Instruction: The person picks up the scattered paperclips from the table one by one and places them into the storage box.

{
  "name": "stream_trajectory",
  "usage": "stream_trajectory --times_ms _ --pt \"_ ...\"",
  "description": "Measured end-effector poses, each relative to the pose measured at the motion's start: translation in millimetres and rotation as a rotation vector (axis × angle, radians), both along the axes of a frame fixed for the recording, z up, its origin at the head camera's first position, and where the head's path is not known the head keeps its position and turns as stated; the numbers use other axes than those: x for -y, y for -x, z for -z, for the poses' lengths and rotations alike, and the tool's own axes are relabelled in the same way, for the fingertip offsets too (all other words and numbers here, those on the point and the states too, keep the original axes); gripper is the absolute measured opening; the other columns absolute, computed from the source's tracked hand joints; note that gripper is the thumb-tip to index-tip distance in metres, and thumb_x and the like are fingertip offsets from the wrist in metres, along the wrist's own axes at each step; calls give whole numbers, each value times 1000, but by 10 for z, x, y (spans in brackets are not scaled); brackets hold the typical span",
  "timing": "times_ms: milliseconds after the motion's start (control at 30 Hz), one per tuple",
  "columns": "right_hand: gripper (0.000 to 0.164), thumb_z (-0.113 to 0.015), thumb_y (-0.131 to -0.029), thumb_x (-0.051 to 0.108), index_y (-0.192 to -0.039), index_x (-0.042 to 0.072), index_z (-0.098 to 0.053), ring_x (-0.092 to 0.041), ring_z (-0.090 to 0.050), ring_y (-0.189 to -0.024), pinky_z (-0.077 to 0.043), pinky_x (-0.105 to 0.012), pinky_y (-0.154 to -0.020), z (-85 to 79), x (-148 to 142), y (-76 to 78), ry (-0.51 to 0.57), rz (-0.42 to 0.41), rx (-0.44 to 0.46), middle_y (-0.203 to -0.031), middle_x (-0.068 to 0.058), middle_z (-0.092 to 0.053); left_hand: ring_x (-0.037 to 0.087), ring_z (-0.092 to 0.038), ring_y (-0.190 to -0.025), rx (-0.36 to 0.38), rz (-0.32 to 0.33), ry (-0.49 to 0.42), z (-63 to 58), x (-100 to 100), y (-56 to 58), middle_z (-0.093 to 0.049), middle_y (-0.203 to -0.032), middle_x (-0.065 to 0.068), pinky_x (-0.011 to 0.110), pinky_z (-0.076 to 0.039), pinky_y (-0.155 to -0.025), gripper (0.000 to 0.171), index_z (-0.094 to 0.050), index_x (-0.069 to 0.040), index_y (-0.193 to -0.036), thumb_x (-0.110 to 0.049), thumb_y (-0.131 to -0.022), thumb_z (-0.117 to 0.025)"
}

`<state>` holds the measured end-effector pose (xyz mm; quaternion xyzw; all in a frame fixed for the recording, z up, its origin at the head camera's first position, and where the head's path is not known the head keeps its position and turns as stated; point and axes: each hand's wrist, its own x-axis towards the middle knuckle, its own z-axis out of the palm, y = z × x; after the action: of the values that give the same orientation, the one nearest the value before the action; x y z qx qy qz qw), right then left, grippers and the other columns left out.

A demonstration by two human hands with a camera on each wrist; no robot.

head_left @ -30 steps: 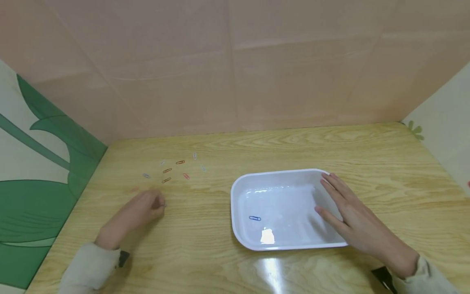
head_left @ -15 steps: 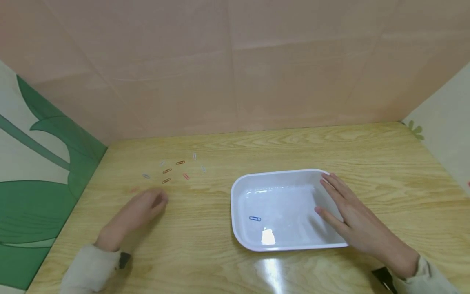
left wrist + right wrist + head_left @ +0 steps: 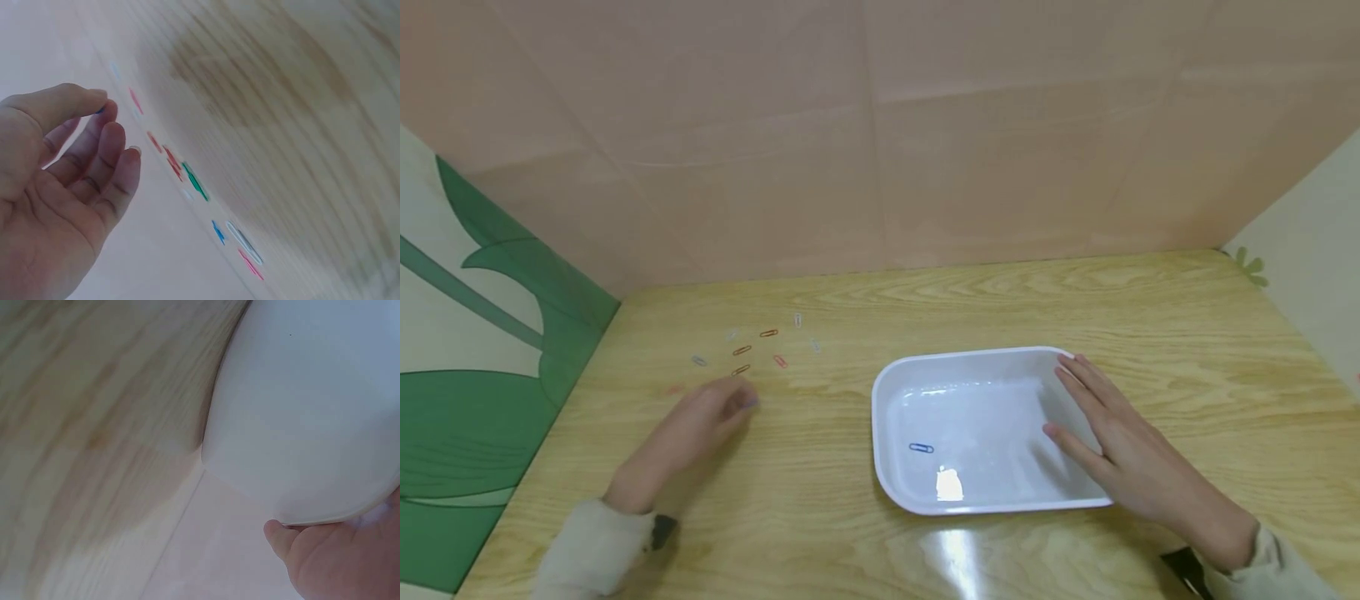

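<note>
My left hand is just above the table, left of the tray, pinching a small blue paper clip between thumb and index finger. Only a blue bit of that paper clip shows in the left wrist view; the fingertips hide the rest. With fingers straight, my right hand rests on the right side of a white rectangular tray, its thumb reaching over the inside. The right wrist view has this hand at the tray's rim. One blue paper clip lies inside the tray, toward the left.
Several loose paper clips lie beyond my left hand, among them a red one, an orange-brown one and a white one. A green paper clip shows in the left wrist view. Panels bound the wooden table at back and sides.
My left hand has shifted a little to the right and away from me, and blue now shows at its fingertips. The right hand and tray have stayed in place.
</note>
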<state>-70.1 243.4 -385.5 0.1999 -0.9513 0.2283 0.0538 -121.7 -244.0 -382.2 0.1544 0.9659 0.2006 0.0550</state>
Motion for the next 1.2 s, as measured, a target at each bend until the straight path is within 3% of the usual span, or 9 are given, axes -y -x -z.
stream_trajectory --times_ms 267,967,1200 --pt "72 -56 -101 33 -157 3 -21 -32 -10 -155 -1 -34 -128 -4 7 1 5 11 28 -165 -19 -16 11 -63 -81 -80 52 -65 -6 -97 14 -72 -97 5 28 -56 -72 18 -69 -7 -104 -2 -87 -70" --pt "69 -53 -103 31 -157 3 -21 -30 -9 -155 1 -28 -127 -20 4 2 16 10 25 -165 -18 -16 11 -67 -77 -247 252 -209 -82 -557 42 -76 -95 6 22 -58 -69 22 -73 -3 -102 5 -82 -74" --pt "69 -55 -102 31 -156 2 -23 -32 -12 -154 0 -29 -127 -19 -5 1 17 8 9 -165 -19 -18 12 -68 -78 -285 278 -275 -156 -734 26 -76 -98 7 22 -59 -70 20 -73 -3 -102 4 -83 -74"
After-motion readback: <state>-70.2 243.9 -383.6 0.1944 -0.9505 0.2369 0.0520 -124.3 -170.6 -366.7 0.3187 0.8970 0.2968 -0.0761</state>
